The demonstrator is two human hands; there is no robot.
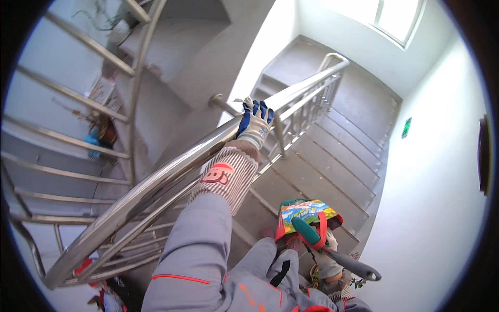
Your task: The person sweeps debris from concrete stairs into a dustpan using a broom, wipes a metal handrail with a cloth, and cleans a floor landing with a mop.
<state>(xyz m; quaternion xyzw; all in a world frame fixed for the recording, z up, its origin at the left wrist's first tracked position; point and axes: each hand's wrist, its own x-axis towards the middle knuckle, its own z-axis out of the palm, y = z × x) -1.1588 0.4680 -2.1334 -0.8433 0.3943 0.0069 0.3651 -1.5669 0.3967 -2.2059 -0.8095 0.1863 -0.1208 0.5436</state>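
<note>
My left hand (254, 125), in a pale glove with blue coating, rests over the shiny metal handrail (171, 169), its fingers bent across the rail. A whitish scrap (243, 100) shows by its fingertips; I cannot tell whether it is part of the glove. At lower right, my right hand (327, 260), in a pale glove, is closed by a colourful tote bag (304, 216) with red straps. A tool with a green and dark grey handle (353, 265) lies across that hand and hides its fingers. The tool's working end cannot be made out.
Grey stairs (332, 166) run down ahead to a landing (358, 73) under a bright window (397, 18). A white wall (426, 192) with a green sign (406, 127) borders the right. Metal railing bars (78, 99) stand at left, with clutter and a blue item (92, 143) behind.
</note>
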